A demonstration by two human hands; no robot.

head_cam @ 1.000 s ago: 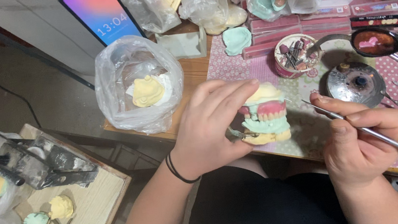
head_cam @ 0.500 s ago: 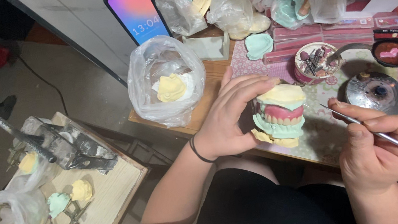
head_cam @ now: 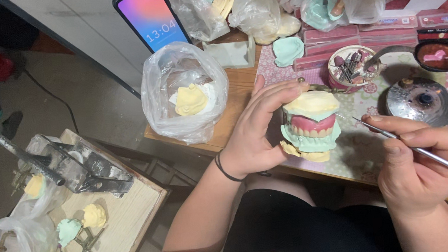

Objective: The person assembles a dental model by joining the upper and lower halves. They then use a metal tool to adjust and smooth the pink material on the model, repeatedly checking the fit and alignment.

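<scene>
- The left hand [head_cam: 251, 139] is clamped around a dental model [head_cam: 310, 125], thumb below and fingers over the top, holding it upright just above the near edge of the tabletop [head_cam: 352, 150]
- The model has yellow plaster bases, green layers and pink gums with teeth between them
- The right hand [head_cam: 419, 164] is closed on a thin metal tool [head_cam: 409, 146]; its tip points at the model's right side, close to it, though contact cannot be told
- A round metal dish [head_cam: 419, 101] lies just beyond the right hand
- A clear bag with a yellow cast [head_cam: 188, 93] stands to the left of the model
- A phone [head_cam: 152, 15] leans behind the bag
</scene>
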